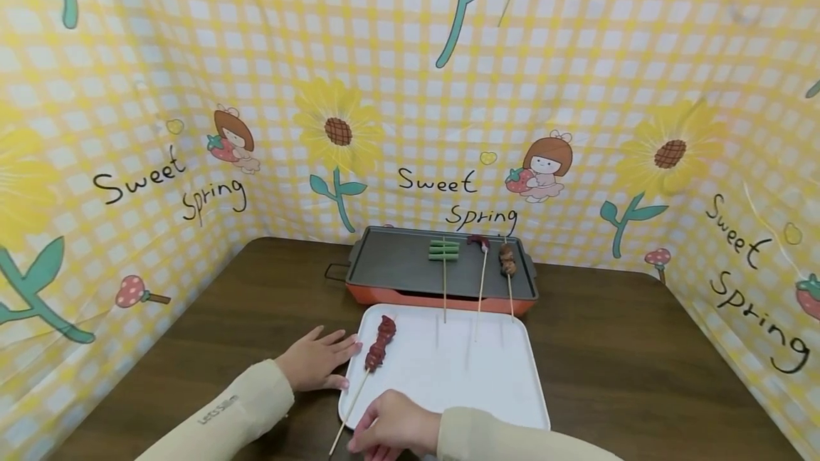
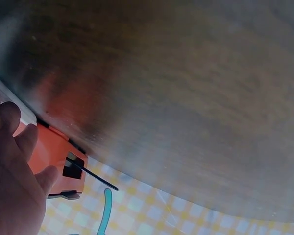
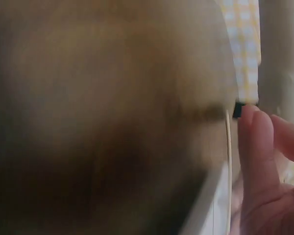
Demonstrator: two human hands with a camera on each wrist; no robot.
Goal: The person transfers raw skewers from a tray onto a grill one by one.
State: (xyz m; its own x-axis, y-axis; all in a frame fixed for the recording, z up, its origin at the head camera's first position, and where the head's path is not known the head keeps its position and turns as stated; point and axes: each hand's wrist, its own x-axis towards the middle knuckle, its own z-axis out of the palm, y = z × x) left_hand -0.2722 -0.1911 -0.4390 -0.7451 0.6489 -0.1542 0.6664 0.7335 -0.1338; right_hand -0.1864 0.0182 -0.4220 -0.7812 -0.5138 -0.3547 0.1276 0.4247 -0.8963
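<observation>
A skewer of dark red meat pieces [image 1: 381, 343] lies slanted along the left side of a white tray [image 1: 461, 368], its bare stick reaching past the near left edge. My left hand [image 1: 320, 359] is spread flat, fingertips and thumb at the tray's left rim; part of this hand [image 2: 14, 176] shows in the left wrist view. Loosely bent, my right hand [image 1: 398, 424] is over the tray's near left corner, just right of the stick's lower end. In the right wrist view the thin stick [image 3: 229, 171] runs beside the fingers [image 3: 262, 161], outside their grasp.
Behind the tray stands an orange grill [image 1: 384, 295] with a dark flat plate. On it lie a skewer of green pieces [image 1: 443, 250], one with a dark red curled piece [image 1: 477, 241] and one with brown pieces [image 1: 507, 260], sticks toward me. Patterned cloth [image 1: 435, 126] surrounds the wooden table [image 1: 615, 347].
</observation>
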